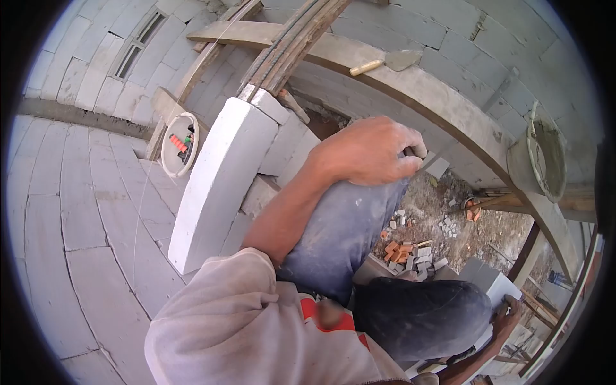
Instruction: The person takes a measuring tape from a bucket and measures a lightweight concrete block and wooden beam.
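Observation:
My left hand (375, 153) rests over my bent knee in blue trousers, its fingers curled in toward the thumb. A thin grey strip (441, 153) shows just past the fingertips; whether the hand holds it, I cannot tell. Low on the right, my right hand (507, 312) has its fingers bent against the edge of a pale block (493, 281), beside my dark-trousered knee. Left of my forearm stands a row of white blocks (215, 186). A trowel (388, 62) with a wooden handle lies on the curved-looking plank (443, 106) beyond my left hand.
A mortar-stained bucket (536, 157) sits by the plank on the right. To the left, a white bucket (179, 146) contains coloured items. Broken bricks (401, 252) litter the ground below. Rods lie along a timber (289, 48), and a thin line (142, 212) hangs before the block wall (83, 212).

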